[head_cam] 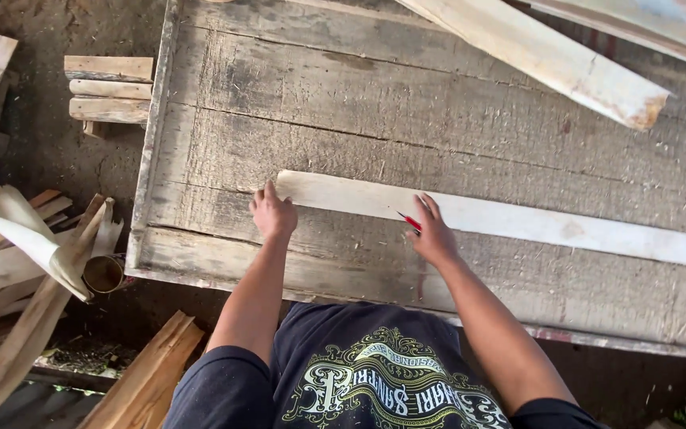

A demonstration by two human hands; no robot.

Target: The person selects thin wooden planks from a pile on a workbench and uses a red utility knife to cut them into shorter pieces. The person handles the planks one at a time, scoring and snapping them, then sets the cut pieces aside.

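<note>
Your right hand point(432, 232) grips a red pencil point(409, 221) against the pale wooden slat point(518, 222), while your left hand point(272, 213) lies flat and released at the slat's near end. The slat lies across the weathered plank counter point(359, 103), with offcuts point(109, 89) on the ground beyond.

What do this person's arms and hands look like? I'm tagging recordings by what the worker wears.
Both arms are bare from the upper arm down. The left hand and right hand wear no gloves, and no rings, watch or bands are visible. Short dark sleeves belong to a dark T-shirt with an ornate green and white print.
</note>
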